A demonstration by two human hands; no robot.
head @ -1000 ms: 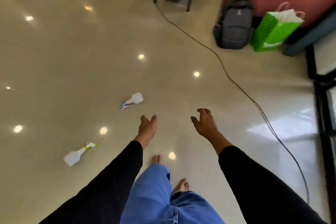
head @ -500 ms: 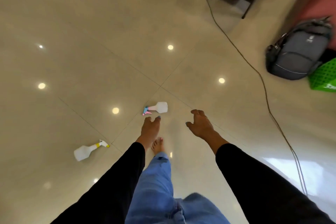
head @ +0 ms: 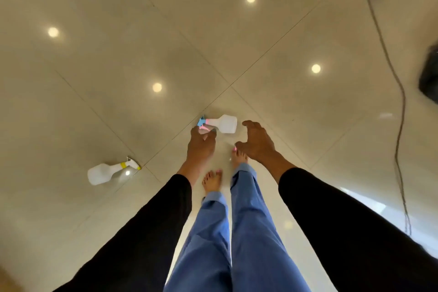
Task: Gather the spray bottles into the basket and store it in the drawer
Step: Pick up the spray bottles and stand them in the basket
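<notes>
A white spray bottle with a blue and pink trigger head [head: 224,123] lies on its side on the glossy tiled floor just ahead of my feet. My left hand [head: 201,147] hangs over its trigger end, fingers apart, holding nothing. My right hand [head: 257,142] is held open just right of the bottle's body, fingers curled, not touching it. A second white spray bottle with a yellow collar [head: 107,172] lies on the floor to the left. No basket or drawer is in view.
A dark cable [head: 394,73] runs along the floor on the right. A dark backpack [head: 430,78] shows at the right edge. My bare feet [head: 212,180] and blue trousers stand below the hands. Ceiling lights reflect in the tiles.
I have walked forward and looked further down; the blue-headed bottle now lies right at my hands. The backpack, green bag and furniture have slid out of view to the right.
</notes>
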